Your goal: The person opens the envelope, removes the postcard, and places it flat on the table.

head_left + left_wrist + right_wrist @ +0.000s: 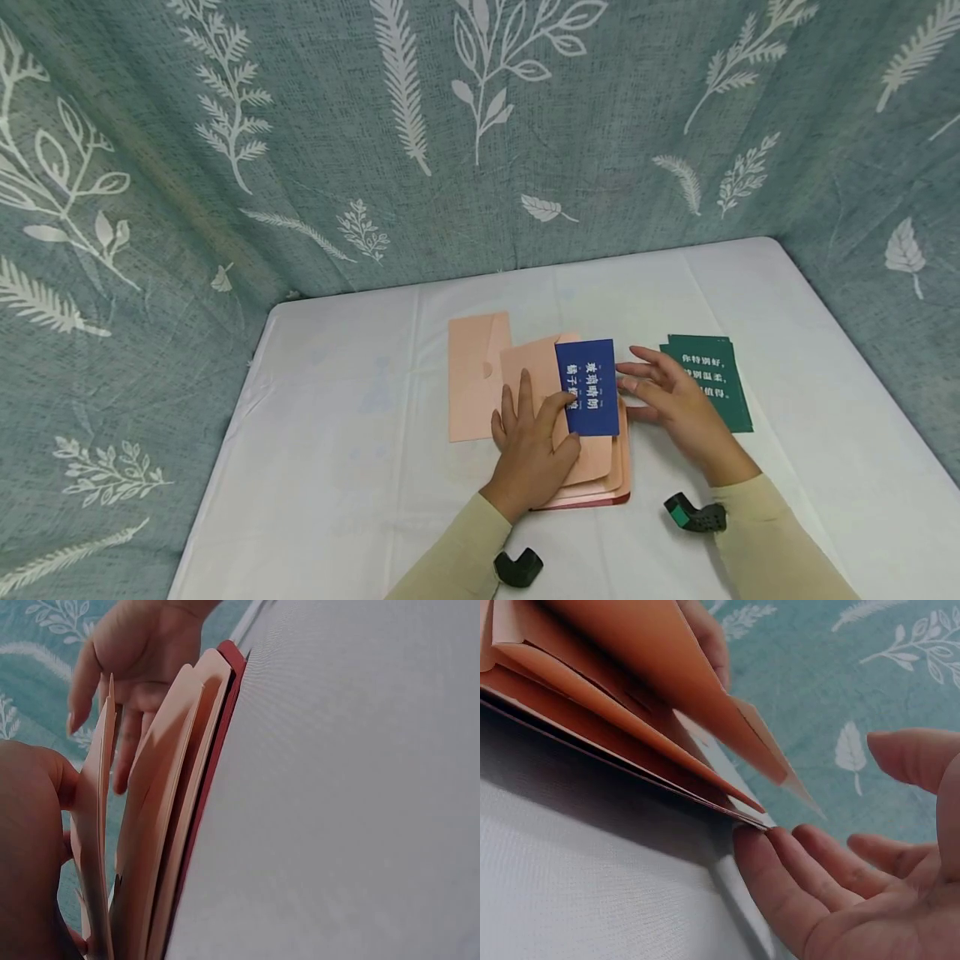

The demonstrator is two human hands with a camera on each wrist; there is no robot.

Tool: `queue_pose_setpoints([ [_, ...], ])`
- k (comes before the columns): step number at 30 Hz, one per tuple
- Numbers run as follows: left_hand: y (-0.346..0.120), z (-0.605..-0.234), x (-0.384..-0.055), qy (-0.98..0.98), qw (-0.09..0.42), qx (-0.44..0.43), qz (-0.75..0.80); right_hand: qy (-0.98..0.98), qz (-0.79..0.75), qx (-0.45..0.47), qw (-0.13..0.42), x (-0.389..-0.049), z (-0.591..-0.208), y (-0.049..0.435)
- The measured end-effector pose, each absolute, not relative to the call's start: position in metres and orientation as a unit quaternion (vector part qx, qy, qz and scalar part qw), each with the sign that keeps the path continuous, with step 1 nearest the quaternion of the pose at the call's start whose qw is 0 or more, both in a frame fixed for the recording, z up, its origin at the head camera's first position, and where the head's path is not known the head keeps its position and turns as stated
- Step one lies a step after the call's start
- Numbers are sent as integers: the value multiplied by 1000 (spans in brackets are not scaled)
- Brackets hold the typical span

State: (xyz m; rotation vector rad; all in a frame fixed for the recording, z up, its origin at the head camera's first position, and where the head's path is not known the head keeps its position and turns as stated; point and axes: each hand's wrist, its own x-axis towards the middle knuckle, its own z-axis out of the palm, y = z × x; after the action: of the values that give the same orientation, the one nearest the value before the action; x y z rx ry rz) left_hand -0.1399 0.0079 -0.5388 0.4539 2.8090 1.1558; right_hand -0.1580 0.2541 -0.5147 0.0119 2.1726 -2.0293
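Note:
My left hand [531, 454] lies over a peach envelope [528, 354], fingers spread, with the index fingertip on a blue card [602, 367] printed in white characters and the thumb by its lower edge. The card's left side overlaps the envelope. In the left wrist view this upper envelope [94, 802] stands tilted, apart from the stack below at its far end, with fingertips against its upper side. My right hand [678, 412] is beside the card's right edge, fingers extended and slightly parted, holding nothing. In the right wrist view its fingertips [754, 844] are right at the stack's edge.
More peach envelopes [618, 467] lie beneath, over a dark red piece [581, 502]. Another envelope [467, 383] rests to the left. Green printed cards [727, 392] lie at the right on the white-covered table [337, 417]. A leaf-patterned curtain [450, 217] surrounds the table's back and sides.

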Motion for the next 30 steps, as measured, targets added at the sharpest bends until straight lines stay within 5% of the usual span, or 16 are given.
queue_pose_setpoints([
  [30, 9, -538, -140, 917, 33, 149, 370, 728, -680, 36, 80, -156, -514, 246],
])
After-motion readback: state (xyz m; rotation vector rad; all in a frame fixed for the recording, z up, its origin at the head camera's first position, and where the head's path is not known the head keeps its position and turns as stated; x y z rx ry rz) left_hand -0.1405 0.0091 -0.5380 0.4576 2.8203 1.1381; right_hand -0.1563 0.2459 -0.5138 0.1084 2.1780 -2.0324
